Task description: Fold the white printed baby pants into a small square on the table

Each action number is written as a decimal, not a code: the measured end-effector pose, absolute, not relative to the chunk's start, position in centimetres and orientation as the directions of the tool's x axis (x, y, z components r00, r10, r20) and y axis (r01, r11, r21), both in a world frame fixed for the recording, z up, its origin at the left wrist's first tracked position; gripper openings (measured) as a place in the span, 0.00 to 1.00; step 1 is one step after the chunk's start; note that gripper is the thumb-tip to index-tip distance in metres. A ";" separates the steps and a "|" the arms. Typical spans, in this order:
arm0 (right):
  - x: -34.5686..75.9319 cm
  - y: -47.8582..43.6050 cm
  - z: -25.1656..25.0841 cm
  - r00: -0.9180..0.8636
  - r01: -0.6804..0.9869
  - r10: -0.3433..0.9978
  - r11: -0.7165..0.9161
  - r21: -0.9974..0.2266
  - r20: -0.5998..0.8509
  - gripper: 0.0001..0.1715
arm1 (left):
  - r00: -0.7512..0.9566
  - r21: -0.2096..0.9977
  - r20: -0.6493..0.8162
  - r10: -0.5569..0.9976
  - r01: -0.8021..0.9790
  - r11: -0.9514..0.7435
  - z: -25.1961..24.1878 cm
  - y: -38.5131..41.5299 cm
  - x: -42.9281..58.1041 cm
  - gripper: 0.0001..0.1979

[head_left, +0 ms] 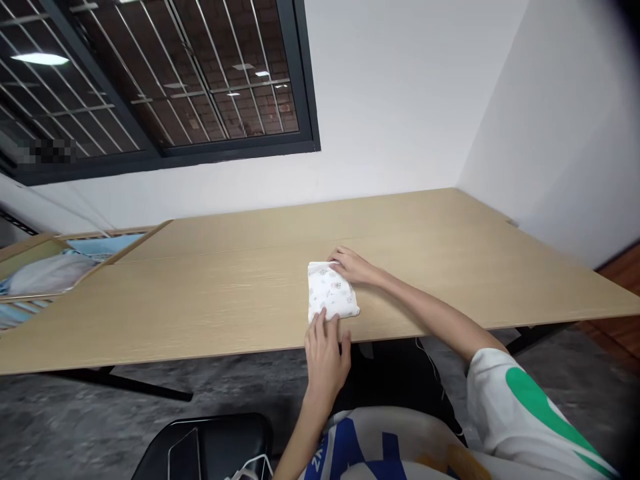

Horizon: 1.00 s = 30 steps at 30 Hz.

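Observation:
A white folded cloth [331,291] with a small printed pattern lies on the light wooden table [240,287], close to its front edge. At the cloth's far right corner, my right hand [351,265] has its fingers bent and closed on the edge. My left hand [326,353] reaches up from below, its fingers apart and fingertips resting on the near edge of the cloth. The left thumb stands off to the side, away from the fabric. What lies beneath the right fingertips is hidden.
A wooden crib [113,257] with light blue bedding adjoins the table's left end. A black chair [215,443] with a white cable [257,460] stands below the front edge. White walls [395,100] and a barred window [200,80] bound the back.

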State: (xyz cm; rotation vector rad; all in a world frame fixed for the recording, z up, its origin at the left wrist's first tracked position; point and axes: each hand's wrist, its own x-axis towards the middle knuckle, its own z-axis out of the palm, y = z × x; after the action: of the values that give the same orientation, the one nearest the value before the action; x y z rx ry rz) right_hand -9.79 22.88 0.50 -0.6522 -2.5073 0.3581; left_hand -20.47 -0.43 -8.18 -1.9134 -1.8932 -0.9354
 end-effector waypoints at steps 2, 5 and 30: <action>-10.6 24.9 -1.0 -0.745 0.441 0.558 0.823 -0.358 0.366 0.13 | -0.079 0.195 0.585 0.807 0.980 -0.045 -8.9 -0.1 -19.7 0.22; -11.5 27.0 -2.8 -0.740 0.498 0.589 0.804 -0.325 0.324 0.14 | -0.083 0.162 0.532 0.843 0.987 -0.005 -9.4 0.3 -19.1 0.25; -12.3 15.3 -5.8 -0.981 -0.063 0.003 0.942 -0.331 0.193 0.35 | -0.114 0.079 0.467 0.877 0.993 0.087 -9.4 0.3 -18.9 0.30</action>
State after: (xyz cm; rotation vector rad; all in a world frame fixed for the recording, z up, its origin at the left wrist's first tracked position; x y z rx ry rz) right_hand -12.34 15.29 -5.78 0.0451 -2.9056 0.5038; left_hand -18.94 0.28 -9.37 -1.8603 -2.0703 -0.5493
